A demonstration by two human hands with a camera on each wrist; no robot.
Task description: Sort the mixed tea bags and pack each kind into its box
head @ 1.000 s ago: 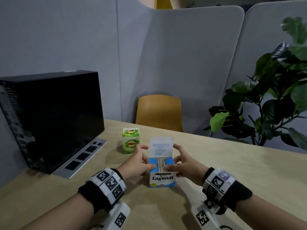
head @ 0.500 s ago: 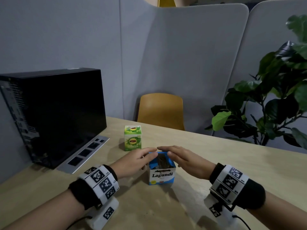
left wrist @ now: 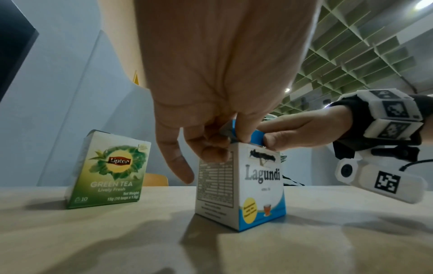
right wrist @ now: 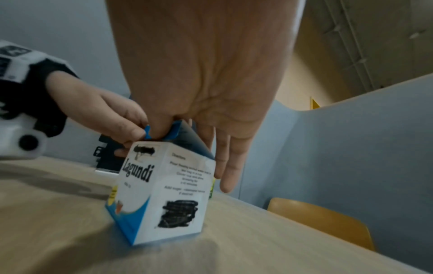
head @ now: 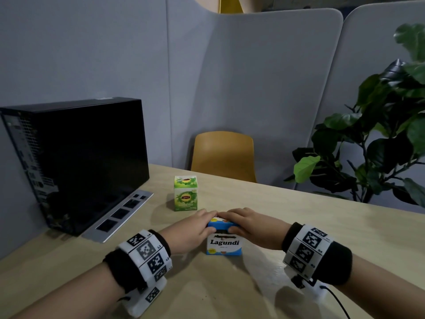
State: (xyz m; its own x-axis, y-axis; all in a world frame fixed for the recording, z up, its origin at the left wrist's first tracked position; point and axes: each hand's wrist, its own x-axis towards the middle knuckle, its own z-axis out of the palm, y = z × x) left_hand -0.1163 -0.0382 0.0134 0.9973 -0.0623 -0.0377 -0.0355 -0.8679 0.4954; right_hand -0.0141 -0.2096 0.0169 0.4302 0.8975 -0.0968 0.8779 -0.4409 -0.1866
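Nearest me on the pale wooden table [head: 299, 226] stood the white-and-blue cardboard box printed "Lagundi" [head: 224, 244]; the left hand [head: 195, 229] and right hand [head: 251, 226] both pinched its blue lid, fingers on top, thumbs on the front flap. 1 second before, that lid stood upright. Just behind sat a closed green "Lipton GREEN TEA" box [head: 185, 193], marked "10".

We see a white Lagundi box [head: 224, 245] with blue lid and corner and black lettering, a green and yellow Lipton green tea box [head: 185, 196], a pale wooden table [head: 322, 226], and black-and-white checkered wristbands [head: 147, 252].
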